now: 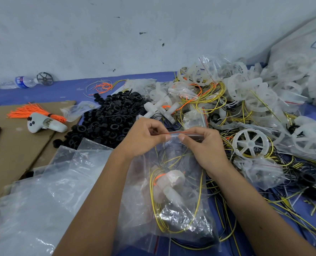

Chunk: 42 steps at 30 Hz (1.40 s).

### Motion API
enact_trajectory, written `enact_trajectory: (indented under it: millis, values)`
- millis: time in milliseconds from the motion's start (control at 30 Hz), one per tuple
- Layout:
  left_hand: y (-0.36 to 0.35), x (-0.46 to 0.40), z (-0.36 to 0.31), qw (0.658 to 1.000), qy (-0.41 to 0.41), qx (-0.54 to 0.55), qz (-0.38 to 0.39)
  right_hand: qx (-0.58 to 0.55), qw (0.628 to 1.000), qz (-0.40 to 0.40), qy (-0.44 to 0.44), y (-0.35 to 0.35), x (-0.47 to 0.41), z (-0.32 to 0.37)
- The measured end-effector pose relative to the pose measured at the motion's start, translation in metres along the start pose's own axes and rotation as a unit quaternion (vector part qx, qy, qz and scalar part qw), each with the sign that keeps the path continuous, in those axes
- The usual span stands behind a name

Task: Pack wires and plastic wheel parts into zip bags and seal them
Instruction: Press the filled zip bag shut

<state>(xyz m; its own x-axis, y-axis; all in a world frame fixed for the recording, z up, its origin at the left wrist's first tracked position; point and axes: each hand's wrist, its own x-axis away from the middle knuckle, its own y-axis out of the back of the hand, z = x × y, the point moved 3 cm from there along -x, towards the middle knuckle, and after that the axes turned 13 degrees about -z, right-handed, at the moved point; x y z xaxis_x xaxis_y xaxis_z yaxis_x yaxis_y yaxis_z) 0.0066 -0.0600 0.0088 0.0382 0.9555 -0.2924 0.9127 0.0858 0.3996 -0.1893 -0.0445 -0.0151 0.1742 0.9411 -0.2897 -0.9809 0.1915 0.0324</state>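
A clear zip bag [173, 198] hangs in front of me, held by its red-lined top strip. My left hand [144, 137] pinches the strip near its left end. My right hand [203, 145] pinches it right beside, thumb tips nearly meeting at the middle. Inside the bag lie white plastic parts [170, 183], yellow wires [197, 209], an orange wire and a black wire. A white spoked wheel [249, 143] lies just right of my right hand.
A heap of black rings [109, 117] lies behind my left hand. White wheel parts, filled bags and tangled yellow wires [227, 100] cover the blue table to the right. Empty clear bags [42, 196] lie at the lower left. Cardboard [9, 145] carries orange ties, a white controller and a pen.
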Motion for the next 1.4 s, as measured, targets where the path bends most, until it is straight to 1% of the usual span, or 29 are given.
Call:
enact_trajectory:
  millis: [167,367,533,700,867,933,1400]
  values:
    - [0.004,0.0,0.005,1.0,0.022,0.01,-0.003,-0.011,1.0,-0.004,-0.005,-0.001,0.001,0.002]
    - [0.003,-0.001,0.005,1.0,0.012,0.016,-0.016,-0.021,1.0,-0.009,-0.013,0.001,0.001,0.003]
    - [0.011,0.001,0.01,0.998,0.041,0.037,-0.019,-0.028,0.999,-0.027,-0.033,0.001,0.0,0.001]
    - [0.011,0.0,0.008,0.998,0.02,0.041,-0.033,-0.037,0.998,-0.032,-0.042,0.002,0.0,0.0]
    - [0.02,0.001,0.005,0.997,-0.008,0.05,-0.054,-0.046,0.995,-0.07,-0.052,0.005,-0.004,-0.005]
    - [0.026,0.0,0.005,0.997,-0.004,0.053,-0.056,-0.049,0.994,-0.076,-0.056,0.006,-0.005,-0.006]
    - [0.038,0.002,0.0,0.996,-0.02,0.019,-0.08,-0.051,0.995,-0.071,-0.058,0.007,-0.004,-0.006]
